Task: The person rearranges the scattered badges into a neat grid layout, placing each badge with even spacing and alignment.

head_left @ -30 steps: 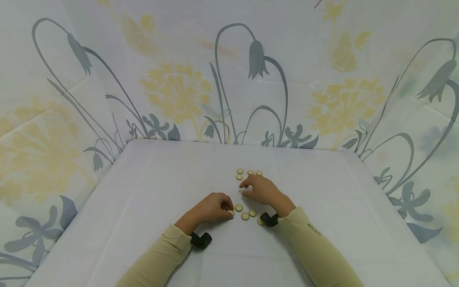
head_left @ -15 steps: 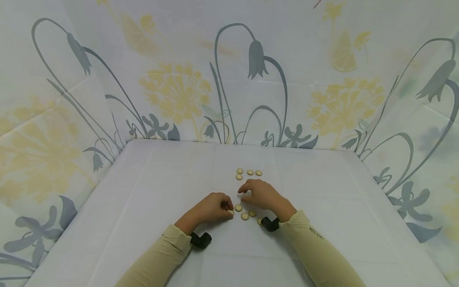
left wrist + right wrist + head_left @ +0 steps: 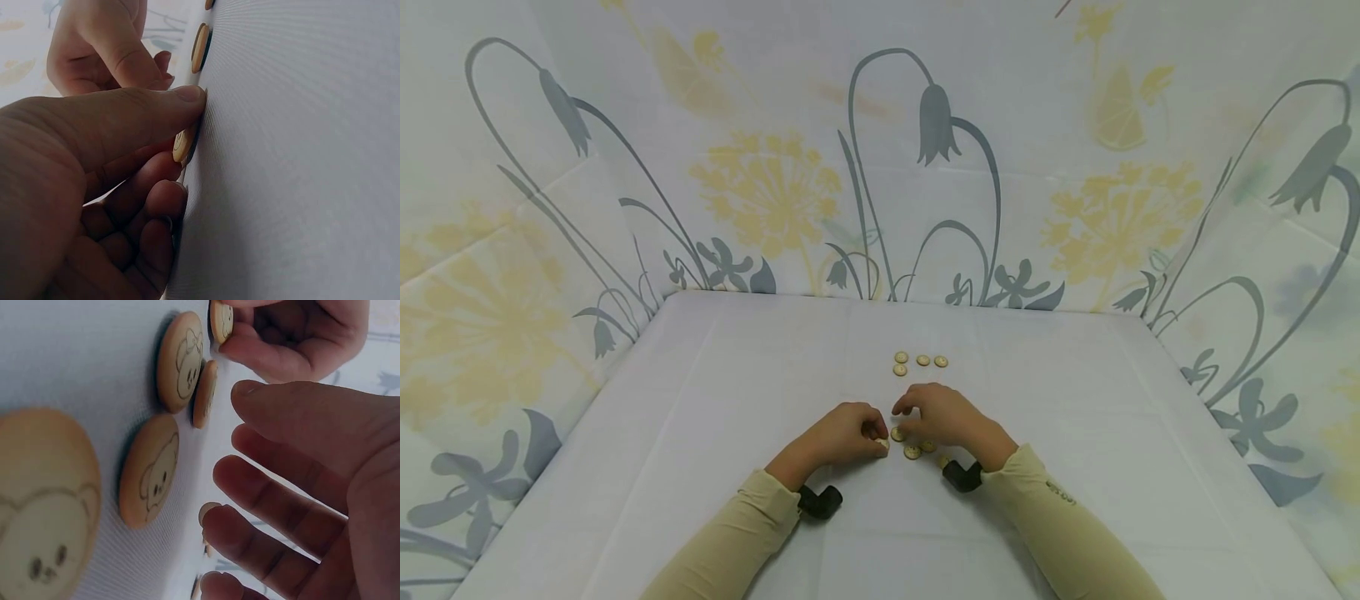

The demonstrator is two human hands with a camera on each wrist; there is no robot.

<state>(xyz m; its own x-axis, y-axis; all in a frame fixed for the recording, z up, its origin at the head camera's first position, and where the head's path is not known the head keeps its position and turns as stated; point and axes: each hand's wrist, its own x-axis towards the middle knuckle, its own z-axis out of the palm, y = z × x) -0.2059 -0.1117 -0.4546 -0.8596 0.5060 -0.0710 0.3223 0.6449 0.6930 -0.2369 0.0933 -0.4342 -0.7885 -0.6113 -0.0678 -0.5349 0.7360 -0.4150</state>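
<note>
Governing relation: the right hand hovers with the near bear-face disc just beyond its fingertips, at about 8 o'clock from the palm. It is judged the nearer hand to that disc, though the left is also close. The disc is round, so it has no long axis; it lies flat on the white cloth. The right wrist view shows a gap between it and the thumb tip.

Right hand: holds nothing; fingers loosely bent and spread, thumb apart.

Left hand: thumb and fingers pinch the held bear-face disc, at about 3 o'clock from the palm, low to the cloth; whether its rim touches cannot be established.

Remaining discs: the bow-marked bear disc sits at about 7 o'clock from the right palm. Four far discs lie well apart from the left hand, at about 11 o'clock from the right.
</note>
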